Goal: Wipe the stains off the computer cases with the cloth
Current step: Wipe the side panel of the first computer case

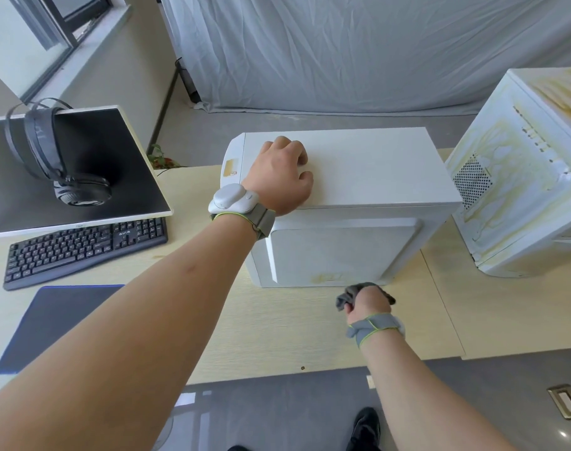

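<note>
I've got a white computer case [359,177] here with one faint yellow smear low on its side, and a grey cloth [349,296] right by it. The second white case [521,177] is streaked yellow-brown all over (dotted vent grille too). Pale wood-grain desk [277,327], black keyboard [82,245], dark blue mat [56,320].

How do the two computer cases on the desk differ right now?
The middle case looks mostly clean, with one faint yellow smear low on its near side; the right case is streaked yellow-brown all over. The left hand rests on the middle case; nothing touches the right case. The right hand holds the cloth by the middle case's smear. Both are white and stand on the desk.
</note>
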{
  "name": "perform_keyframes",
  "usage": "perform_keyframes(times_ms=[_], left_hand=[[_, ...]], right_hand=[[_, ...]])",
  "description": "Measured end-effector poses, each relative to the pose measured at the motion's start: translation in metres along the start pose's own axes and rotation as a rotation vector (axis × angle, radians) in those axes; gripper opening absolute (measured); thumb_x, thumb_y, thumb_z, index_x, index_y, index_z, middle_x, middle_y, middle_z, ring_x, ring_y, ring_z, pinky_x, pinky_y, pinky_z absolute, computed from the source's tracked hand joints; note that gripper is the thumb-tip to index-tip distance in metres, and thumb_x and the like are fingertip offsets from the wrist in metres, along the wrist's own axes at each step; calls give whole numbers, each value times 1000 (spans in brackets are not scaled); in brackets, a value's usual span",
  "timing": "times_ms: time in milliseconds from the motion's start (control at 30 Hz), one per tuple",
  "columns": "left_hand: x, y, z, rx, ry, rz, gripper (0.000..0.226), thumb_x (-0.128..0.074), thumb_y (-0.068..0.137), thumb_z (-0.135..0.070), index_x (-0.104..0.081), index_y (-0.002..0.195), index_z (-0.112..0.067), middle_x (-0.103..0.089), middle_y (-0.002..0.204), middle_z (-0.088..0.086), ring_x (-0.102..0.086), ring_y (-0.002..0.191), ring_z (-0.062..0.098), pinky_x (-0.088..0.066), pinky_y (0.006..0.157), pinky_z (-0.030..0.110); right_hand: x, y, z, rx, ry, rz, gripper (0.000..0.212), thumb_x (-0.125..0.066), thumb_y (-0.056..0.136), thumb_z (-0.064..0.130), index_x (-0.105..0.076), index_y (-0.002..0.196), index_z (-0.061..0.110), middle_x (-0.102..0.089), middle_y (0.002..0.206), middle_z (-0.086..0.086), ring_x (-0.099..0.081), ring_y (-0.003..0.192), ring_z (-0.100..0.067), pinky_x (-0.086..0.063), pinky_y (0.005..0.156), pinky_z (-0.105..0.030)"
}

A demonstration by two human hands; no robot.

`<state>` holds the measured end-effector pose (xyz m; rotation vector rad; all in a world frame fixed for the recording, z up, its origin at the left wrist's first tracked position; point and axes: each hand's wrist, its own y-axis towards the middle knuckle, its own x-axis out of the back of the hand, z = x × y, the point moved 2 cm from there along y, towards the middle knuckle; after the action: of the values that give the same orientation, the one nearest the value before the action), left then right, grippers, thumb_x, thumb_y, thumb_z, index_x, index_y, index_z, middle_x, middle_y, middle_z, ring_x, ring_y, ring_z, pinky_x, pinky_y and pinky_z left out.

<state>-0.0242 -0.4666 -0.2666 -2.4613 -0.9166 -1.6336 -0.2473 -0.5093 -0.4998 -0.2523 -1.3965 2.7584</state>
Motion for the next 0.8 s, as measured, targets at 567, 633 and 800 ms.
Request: perform_keyframes(times_ms=[567,633,800], left_hand=[[1,-1,0,-1,-11,-6,24,-56,88,-24,-62,109,-14,-55,111,1,-46,105,24,-44,90,34],[0,0,-1,-5,-8,0,24,-56,88,-24,-61,109,-13,-55,111,1,-46,106,25,-44,91,34],[1,0,-1,3,-8,5,24,-55,88,-24,-61,109,-13,-54,112,2,-45,107,25,-43,91,34]], right_hand=[[-57,-28,-5,-50,101,154,18,-51,94,-3,-55,82,11,-57,79,-13,-56,65,-21,-54,47,-26],[-41,-29,35,69,201,-26,11,-54,89,6,-52,82,14,-53,73,-10,-50,51,-18,-46,43,-23],[-46,-53,63,325,380,-185,34,-60,84,11,-45,115,19,-61,115,-9,-61,86,-25,-54,76,-40]])
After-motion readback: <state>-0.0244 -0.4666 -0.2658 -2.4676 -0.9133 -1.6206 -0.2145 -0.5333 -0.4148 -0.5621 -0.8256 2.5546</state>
